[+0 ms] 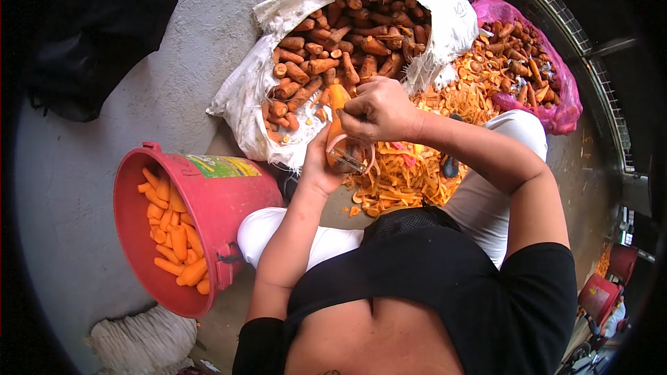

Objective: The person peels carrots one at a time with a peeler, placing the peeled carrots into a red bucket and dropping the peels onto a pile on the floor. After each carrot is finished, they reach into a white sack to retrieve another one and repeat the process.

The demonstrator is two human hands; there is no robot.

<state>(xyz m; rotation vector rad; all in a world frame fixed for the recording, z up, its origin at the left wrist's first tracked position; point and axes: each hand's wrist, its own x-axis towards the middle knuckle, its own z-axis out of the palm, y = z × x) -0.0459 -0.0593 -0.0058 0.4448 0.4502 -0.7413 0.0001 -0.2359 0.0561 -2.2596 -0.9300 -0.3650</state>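
My left hand (322,167) is wrapped round the lower part of a partly peeled carrot (338,101), which points away from me. My right hand (383,110) is closed above it, gripping a peeler (349,160) whose metal head lies against the carrot's near end. A thin strip of peel curls beside the peeler's head. The right fingers hide most of the peeler's handle. Beyond both hands, a white woven sack (243,76) lies open, full of unpeeled carrots (306,69). Under my hands a heap of orange peelings (399,184) covers the floor.
At the left a red bucket (243,191) leans towards the camera with several peeled carrots (178,239) inside. A pink mesh sack (566,97) of scraps stands at the far right. Black plastic (97,35) lies upper left, and a crumpled whitish sack (142,344) lies lower left.
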